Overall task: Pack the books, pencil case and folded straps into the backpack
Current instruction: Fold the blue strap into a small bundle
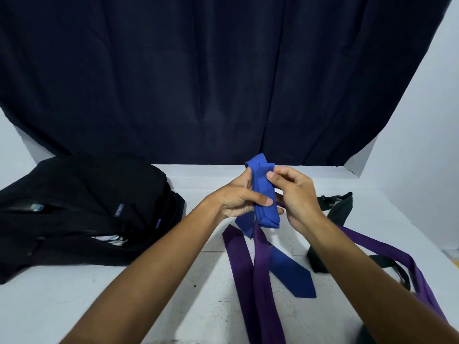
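Up front, the left hand (pixel 238 197) and right hand (pixel 296 197) are both pinching a folded blue strap (pixel 264 194) above the white table (pixel 124 294); purple straps (pixel 250 274) are trailing beneath, a dark green strap (pixel 340 202) lying right, the black backpack (pixel 82 209) sitting far left.

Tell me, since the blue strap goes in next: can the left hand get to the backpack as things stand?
Probably yes: the backpack lies just beside the left hand, bare table between, though that hand grips the blue strap.
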Available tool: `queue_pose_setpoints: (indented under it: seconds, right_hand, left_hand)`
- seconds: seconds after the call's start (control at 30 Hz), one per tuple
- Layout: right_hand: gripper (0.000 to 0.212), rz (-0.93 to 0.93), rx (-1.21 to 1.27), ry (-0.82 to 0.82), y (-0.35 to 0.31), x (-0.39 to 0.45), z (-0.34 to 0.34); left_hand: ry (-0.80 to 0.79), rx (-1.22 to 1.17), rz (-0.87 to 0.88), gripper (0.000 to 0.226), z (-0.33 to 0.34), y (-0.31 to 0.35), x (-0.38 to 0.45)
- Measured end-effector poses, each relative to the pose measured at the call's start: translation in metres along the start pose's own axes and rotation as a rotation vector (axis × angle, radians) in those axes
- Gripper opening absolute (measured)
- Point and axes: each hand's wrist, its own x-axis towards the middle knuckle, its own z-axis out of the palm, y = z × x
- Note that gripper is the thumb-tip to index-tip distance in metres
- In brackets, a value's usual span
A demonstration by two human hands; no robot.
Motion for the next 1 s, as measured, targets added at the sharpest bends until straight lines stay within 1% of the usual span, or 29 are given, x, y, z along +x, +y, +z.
queue_pose_setpoints:
  seconds: [0.2, 0.3, 0.43, 0.47, 0.53, 0.7, 0.77, 0.8, 0.83, 0.87, 0.9, 0.93, 0.97, 1.0]
  right_hand:
    - [0.002, 0.062, -0.052, -0.063, -0.004, 0.004, -0.003]
    - [0.017, 0.124, -0.038, -0.056, -0.008, 0.006, -0.004]
    - [0.038, 0.165, -0.028, -0.104, -0.009, 0.006, -0.006]
    - [0.037, 0.174, -0.029, -0.109, -0.009, 0.005, -0.005]
    - [0.026, 0.198, -0.021, -0.126, -0.01, 0.005, -0.006]
    - [0.013, 0.27, -0.007, -0.236, -0.016, 0.007, -0.008]
    - [0.009, 0.27, 0.001, -0.25, -0.019, 0.009, -0.01]
    - [0.009, 0.26, 0.001, -0.256, -0.022, 0.011, -0.012]
    - [0.008, 0.24, -0.01, -0.26, -0.025, 0.012, -0.014]
    - [0.008, 0.215, -0.033, -0.264, -0.03, 0.014, -0.016]
    - [0.009, 0.186, -0.068, -0.264, -0.036, 0.017, -0.02]
    - [0.013, 0.165, -0.101, -0.265, -0.042, 0.019, -0.023]
    - [0.016, 0.151, -0.131, -0.271, -0.049, 0.021, -0.027]
    - [0.017, 0.14, -0.152, -0.284, -0.057, 0.023, -0.03]
  left_hand:
    - [-0.02, 0.015, -0.011, 0.075, 0.0, 0.0, -0.005]
    - [-0.012, 0.014, -0.024, 0.08, -0.001, -0.001, -0.006]
    - [-0.025, 0.008, -0.027, 0.075, -0.002, 0.0, -0.006]
    - [-0.025, 0.011, -0.03, 0.076, 0.0, 0.0, -0.007]
    - [-0.018, 0.041, -0.039, 0.081, 0.001, -0.001, -0.006]
    - [0.004, 0.116, -0.056, 0.083, -0.002, -0.004, -0.005]
    - [0.017, 0.153, -0.071, 0.075, -0.005, -0.001, -0.006]
    - [0.017, 0.189, -0.09, 0.067, -0.009, 0.004, -0.008]
    - [0.029, 0.245, -0.119, 0.053, -0.012, 0.011, -0.01]
    - [0.076, 0.31, -0.136, 0.038, -0.015, 0.021, -0.012]
    - [0.176, 0.377, -0.13, 0.032, -0.017, 0.031, -0.011]
    - [0.321, 0.427, -0.082, 0.034, -0.02, 0.04, -0.009]
    - [0.46, 0.437, 0.013, 0.034, -0.021, 0.046, -0.005]
    - [0.553, 0.43, 0.129, 0.032, -0.021, 0.051, 0.0]
